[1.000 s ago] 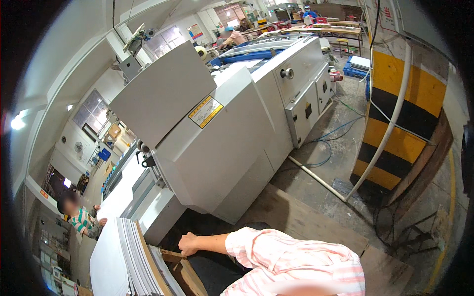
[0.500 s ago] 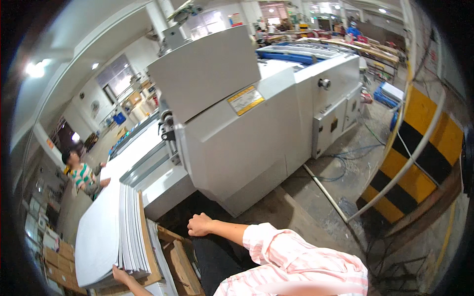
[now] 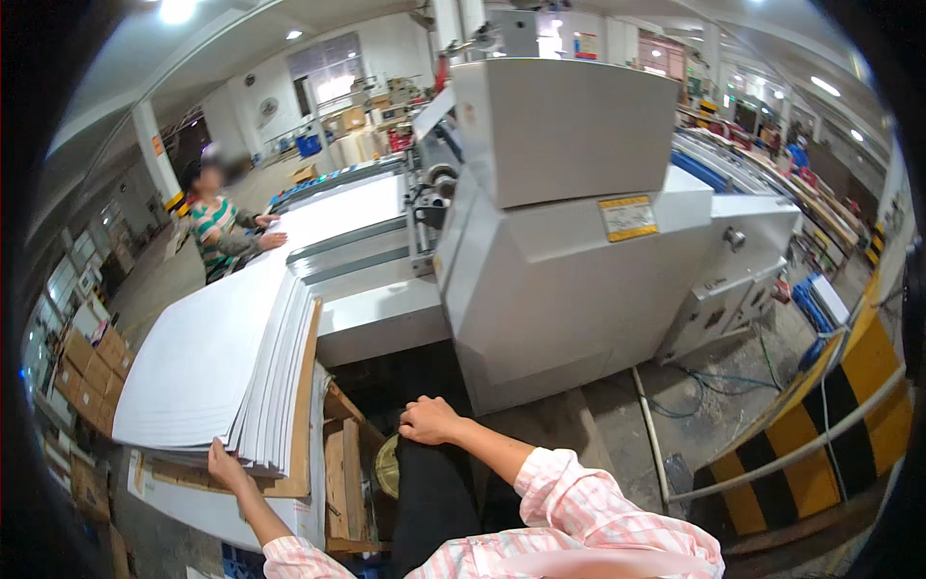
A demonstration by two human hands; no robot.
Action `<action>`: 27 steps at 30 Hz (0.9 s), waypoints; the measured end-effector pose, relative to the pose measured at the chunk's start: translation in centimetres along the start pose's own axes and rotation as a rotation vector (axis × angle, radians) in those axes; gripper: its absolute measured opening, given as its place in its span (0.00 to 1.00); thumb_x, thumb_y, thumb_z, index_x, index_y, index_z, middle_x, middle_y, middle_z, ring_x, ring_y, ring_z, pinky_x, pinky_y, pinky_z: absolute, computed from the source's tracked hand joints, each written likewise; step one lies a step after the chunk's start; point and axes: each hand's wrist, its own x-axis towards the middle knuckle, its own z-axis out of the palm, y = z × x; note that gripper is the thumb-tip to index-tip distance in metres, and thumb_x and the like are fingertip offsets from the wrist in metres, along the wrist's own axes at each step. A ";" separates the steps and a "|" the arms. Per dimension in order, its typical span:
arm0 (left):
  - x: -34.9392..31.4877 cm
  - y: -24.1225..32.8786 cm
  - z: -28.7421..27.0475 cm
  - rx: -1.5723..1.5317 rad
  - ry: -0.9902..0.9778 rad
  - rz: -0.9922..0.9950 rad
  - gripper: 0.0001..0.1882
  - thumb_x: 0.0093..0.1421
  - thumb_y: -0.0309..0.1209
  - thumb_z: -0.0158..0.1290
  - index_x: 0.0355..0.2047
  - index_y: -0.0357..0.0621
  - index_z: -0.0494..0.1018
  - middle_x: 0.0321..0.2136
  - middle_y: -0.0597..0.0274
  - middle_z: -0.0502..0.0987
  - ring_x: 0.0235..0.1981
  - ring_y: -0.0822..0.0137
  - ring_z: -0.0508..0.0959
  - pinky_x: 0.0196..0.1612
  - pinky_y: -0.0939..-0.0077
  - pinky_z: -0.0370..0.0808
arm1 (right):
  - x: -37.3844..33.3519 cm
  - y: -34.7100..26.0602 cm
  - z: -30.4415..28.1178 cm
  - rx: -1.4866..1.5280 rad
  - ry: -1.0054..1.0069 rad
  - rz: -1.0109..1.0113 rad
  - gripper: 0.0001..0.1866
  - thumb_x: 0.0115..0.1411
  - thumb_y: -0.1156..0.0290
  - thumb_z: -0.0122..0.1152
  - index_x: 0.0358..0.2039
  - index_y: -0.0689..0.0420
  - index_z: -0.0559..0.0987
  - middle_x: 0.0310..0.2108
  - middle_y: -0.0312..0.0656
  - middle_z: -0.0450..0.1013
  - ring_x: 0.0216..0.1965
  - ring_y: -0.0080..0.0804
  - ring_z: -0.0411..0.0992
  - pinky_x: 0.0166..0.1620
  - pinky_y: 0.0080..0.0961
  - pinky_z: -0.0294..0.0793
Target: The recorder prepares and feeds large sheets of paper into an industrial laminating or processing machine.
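Note:
A tall, fanned stack of large white paper sheets [image 3: 203, 357] stands at my left, its near edges stepped apart. My left hand [image 3: 228, 466] pinches the near right corner of the upper sheets, thumb on top and fingers underneath. Brown cardboard [image 3: 307, 425] sticks out under and beside the stack. My right hand [image 3: 430, 421] rests on my knee in dark trousers, fingers curled, with nothing visible in it.
A large grey machine [image 3: 569, 280] fills the middle, its white feed table [image 3: 381, 314] meeting the stack. A co-worker in a striped shirt [image 3: 214, 227] has hands on sheets beyond it. Wooden pallet boards [image 3: 345, 473] lie beside my leg. A yellow-black striped panel [image 3: 810, 425] stands right.
My view has swung left, so the machine and the stack sit further right and higher. My left hand keeps its hold on the sheet corner; my right hand stays on the knee.

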 end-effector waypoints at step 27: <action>-4.0 1.2 1.7 0.103 0.140 0.070 0.15 0.61 0.33 0.50 0.33 0.29 0.74 0.25 0.63 0.72 0.26 0.74 0.69 0.28 0.78 0.67 | 7.5 0.5 1.3 -0.277 -0.439 0.096 0.22 0.56 0.51 0.51 0.40 0.56 0.77 0.36 0.50 0.75 0.40 0.48 0.73 0.43 0.42 0.72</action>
